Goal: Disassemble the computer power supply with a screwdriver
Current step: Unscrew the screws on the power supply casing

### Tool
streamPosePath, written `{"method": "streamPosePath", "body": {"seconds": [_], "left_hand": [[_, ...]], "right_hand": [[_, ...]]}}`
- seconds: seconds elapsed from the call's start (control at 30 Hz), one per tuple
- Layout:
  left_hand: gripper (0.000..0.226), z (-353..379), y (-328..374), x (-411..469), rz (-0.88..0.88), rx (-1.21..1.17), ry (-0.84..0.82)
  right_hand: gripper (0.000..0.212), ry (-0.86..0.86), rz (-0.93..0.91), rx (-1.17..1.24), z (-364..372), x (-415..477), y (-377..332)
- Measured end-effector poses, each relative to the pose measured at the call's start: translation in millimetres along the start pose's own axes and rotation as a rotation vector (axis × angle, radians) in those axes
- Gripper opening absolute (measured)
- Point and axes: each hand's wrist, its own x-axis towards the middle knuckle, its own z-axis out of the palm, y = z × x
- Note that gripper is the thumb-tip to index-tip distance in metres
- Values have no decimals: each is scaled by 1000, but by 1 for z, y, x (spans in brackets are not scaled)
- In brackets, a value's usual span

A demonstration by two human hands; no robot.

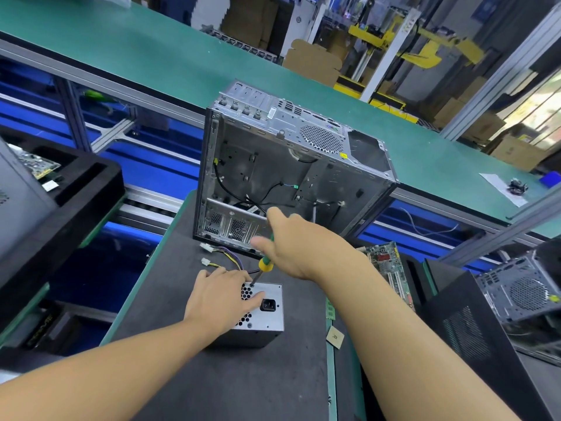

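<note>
One wide-angle view, worn on the person's head, faces forward and down onto the dark tabletop [243,384]; both forearms enter from the bottom edge, so the lens sits close above the work; the left hand [220,294] and the right hand [291,244] meet just below mid-frame at the power supply [267,317], with the screwdriver [264,264] near the centre; the open computer case [288,171] stands just beyond; the frame is tilted, the green conveyor [151,56] crossing diagonally from upper left down to the right edge.
</note>
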Motion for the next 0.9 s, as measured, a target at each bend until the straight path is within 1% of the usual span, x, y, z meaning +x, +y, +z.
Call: {"method": "streamPosePath", "body": {"seconds": [0.07,0.1,0.17,0.27,0.4,0.5,0.57,0.63,0.77,0.83,0.9], "left_hand": [[64,-1,1,-1,2,4,3],[65,-2,1,-1,2,5,-1],[66,-3,1,-1,1,3,-10],[63,-3,2,-1,-1,18,-19],[63,-1,1,0,-1,11,-23],[66,0,0,1,-4,3,-21],[66,0,0,1,-7,-1,-22],[67,-1,0,1,-11,1,-29],[71,-1,0,0,-7,9,-25],[72,-1,1,-1,-7,12,-24],[70,-1,2,-1,-10,18,-31]], "right_hand": [[29,35,14,-12,1,0,1],[28,42,3,22,1,0,3],[27,29,-24,87,-1,0,4],[23,-17,-64,82,-4,-1,4],[27,-33,-67,129,-5,-2,3],[35,32,6,166,-4,0,4],[43,89,71,113,-2,0,4],[50,132,116,-3,3,0,5],[60,249,141,-128,9,-1,0],[60,275,142,-198,10,-1,-2],[54,249,120,-244,8,-1,-3]]}}
